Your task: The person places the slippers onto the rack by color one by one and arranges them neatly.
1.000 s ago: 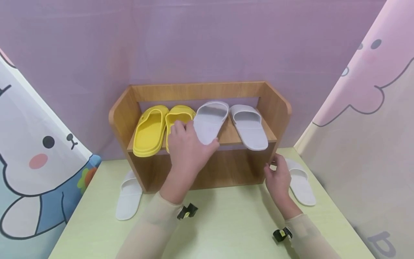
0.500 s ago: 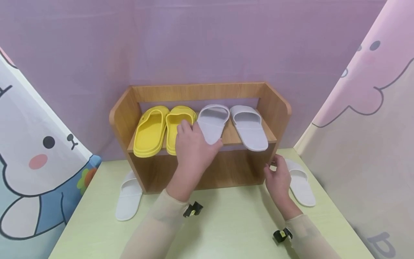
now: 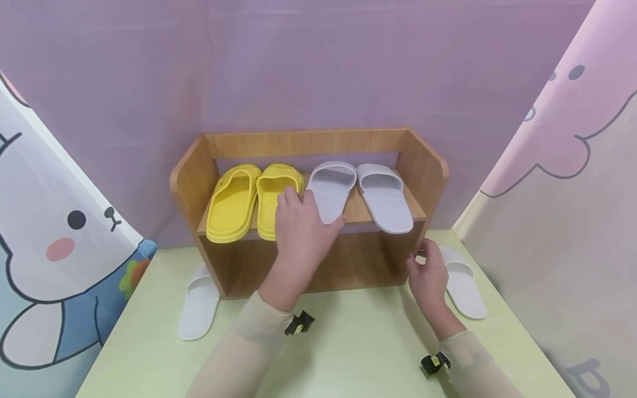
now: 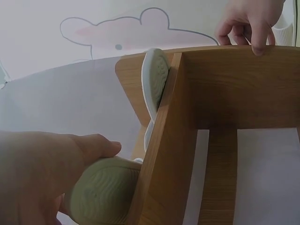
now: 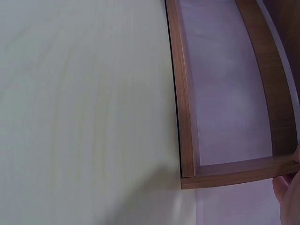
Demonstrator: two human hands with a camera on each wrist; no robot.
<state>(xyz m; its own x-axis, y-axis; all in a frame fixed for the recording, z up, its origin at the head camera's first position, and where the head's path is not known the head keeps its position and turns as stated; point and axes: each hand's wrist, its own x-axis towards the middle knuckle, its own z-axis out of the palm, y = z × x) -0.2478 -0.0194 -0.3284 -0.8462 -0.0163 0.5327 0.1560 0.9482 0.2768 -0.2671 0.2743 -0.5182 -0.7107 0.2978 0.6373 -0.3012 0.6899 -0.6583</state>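
Observation:
A wooden shoe rack point(image 3: 308, 143) stands on the table. My left hand point(image 3: 304, 235) holds a white slipper point(image 3: 332, 185) by its two sides at the toe-out end, thumb on the right and fingers on the left. That slipper lies on the upper shelf, and its patterned sole point(image 4: 105, 190) overhangs the shelf edge in the left wrist view. A matching white slipper point(image 3: 385, 200) is to its right. To its left sit two yellow clogs point(image 3: 231, 205), the right one partly behind my fingers. My right hand point(image 3: 429, 279) grips the front edge of the rack's right side panel.
One white slipper point(image 3: 200, 309) rests on the table point(image 3: 348, 348) left of the rack, another white slipper point(image 3: 465, 287) right of it, beside my right hand. Printed cloth point(image 3: 69, 221) hangs at both sides, and a purple cloth point(image 3: 308, 66) hangs behind.
My left hand has moved slightly right and down with the white slipper, whose raised near end has come down onto the shelf. My right hand has stayed on the panel.

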